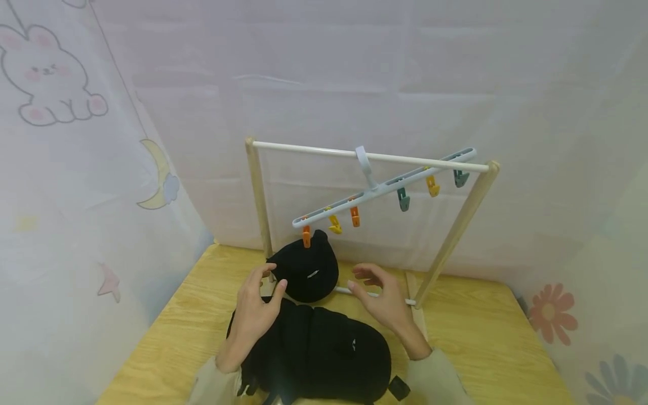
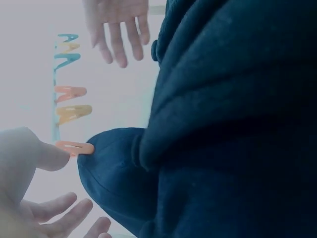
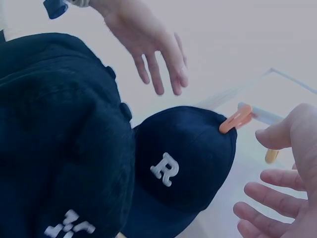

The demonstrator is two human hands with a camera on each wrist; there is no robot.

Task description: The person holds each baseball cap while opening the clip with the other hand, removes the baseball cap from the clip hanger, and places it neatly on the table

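Black cap (image 1: 306, 274) hangs clipped between left hand (image 1: 256, 310) and right hand (image 1: 382, 301), fingers spread, holding nothing.

My two hands, the left hand (image 1: 255, 315) and the right hand (image 1: 382, 301), are bare, without rings or gloves. Pale cream sleeves (image 1: 440, 374) cover both my forearms to the wrists.
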